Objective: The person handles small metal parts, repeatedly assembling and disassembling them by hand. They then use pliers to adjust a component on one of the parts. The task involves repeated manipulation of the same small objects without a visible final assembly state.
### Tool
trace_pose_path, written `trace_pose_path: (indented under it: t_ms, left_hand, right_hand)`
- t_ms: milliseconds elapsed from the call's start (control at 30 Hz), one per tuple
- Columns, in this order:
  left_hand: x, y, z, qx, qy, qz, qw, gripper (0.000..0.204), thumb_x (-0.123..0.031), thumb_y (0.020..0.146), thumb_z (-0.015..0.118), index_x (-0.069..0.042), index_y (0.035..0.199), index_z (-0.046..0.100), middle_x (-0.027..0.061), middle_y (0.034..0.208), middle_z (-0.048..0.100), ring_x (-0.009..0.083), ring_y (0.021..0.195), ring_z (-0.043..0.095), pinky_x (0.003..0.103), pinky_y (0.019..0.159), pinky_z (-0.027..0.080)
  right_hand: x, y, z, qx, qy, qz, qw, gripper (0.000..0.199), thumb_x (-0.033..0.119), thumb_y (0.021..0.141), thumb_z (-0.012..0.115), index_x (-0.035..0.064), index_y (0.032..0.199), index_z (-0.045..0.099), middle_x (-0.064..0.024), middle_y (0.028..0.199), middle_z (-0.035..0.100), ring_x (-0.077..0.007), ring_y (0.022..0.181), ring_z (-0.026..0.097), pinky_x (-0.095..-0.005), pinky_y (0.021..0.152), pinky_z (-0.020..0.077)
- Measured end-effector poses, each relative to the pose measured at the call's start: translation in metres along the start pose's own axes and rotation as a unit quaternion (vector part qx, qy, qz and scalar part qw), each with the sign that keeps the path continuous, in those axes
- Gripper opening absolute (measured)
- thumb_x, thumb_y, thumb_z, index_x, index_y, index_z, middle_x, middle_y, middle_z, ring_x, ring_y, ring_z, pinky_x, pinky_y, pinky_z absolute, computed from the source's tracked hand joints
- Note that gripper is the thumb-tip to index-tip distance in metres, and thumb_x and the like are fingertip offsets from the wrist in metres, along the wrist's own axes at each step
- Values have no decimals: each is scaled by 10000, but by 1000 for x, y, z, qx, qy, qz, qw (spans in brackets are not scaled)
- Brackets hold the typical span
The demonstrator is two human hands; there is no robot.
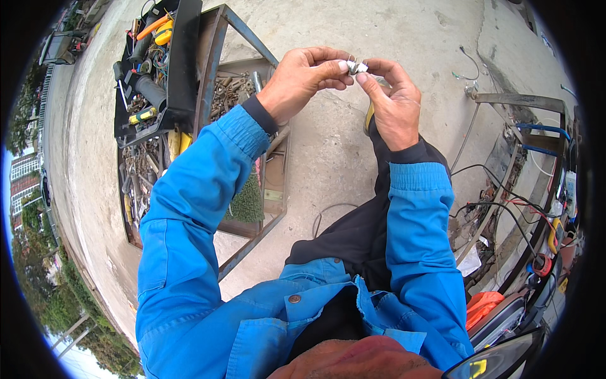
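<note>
Blue sleeves rise from the lower frame to the upper centre, where you hold a small metal part (356, 66) up close to see it. Your left hand (302, 79) pinches one side, your right hand (392, 100) the other, fingertips steadying it. Beyond, upper left, a toolbox (158, 69) lies open on the concrete floor (328, 151), tools within reach.

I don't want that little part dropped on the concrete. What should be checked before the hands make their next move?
1. Left hand pinching the small silvery part: ok.
2. Right hand also on the part: ok.
3. Part in full view: not ok, fingers cover much of it.
4. Part's kind and condition: cannot tell, too small.
5. Tool tray close by on the left: ok.
6. Something below to catch it: not ok, only bare concrete ground.
</note>
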State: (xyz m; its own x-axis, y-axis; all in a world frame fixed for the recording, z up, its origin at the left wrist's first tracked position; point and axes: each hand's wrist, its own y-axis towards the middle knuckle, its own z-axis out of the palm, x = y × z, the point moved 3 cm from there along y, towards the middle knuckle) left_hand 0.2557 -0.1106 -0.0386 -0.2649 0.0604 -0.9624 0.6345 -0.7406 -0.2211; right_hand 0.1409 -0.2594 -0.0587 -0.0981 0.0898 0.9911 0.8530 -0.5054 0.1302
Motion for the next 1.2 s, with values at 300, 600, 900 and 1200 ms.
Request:
trace_pose_path:
  t_ms: [300,600,900,1200]
  left_hand:
    - [1,2,-2,-32,-44,23,998,364,-140,1011,693,65,1308,649,167,1141,723,209,999,742,307,921,622]
    - [0,1,3,-27,-34,23,999,364,-108,1005,698,82,1308,633,183,1165,714,232,1011,752,306,904,646]
    - [2,-1,6,-28,-3,23,999,387,-149,987,726,80,1284,631,184,1195,709,246,1062,733,361,975,616]
    - [-1,-5,8,-37,60,46,996,392,-155,936,759,59,1249,662,151,1144,733,206,1053,721,346,989,574]
  right_hand:
    - [0,1,-1,-23,-21,-11,999,288,118,965,757,0,1210,665,-101,1068,724,-128,823,724,-244,684,568]
    - [0,-1,1,-32,-21,-13,999,238,94,973,726,-6,1188,703,-56,983,728,-41,670,637,-208,569,483]
    - [2,-2,4,-40,-58,-36,997,190,22,934,721,5,1123,728,-54,976,737,-10,575,568,-215,499,435]
    - [14,-3,6,-33,-153,-107,982,250,-30,847,742,31,1089,730,-65,946,726,-65,500,532,-250,491,430]
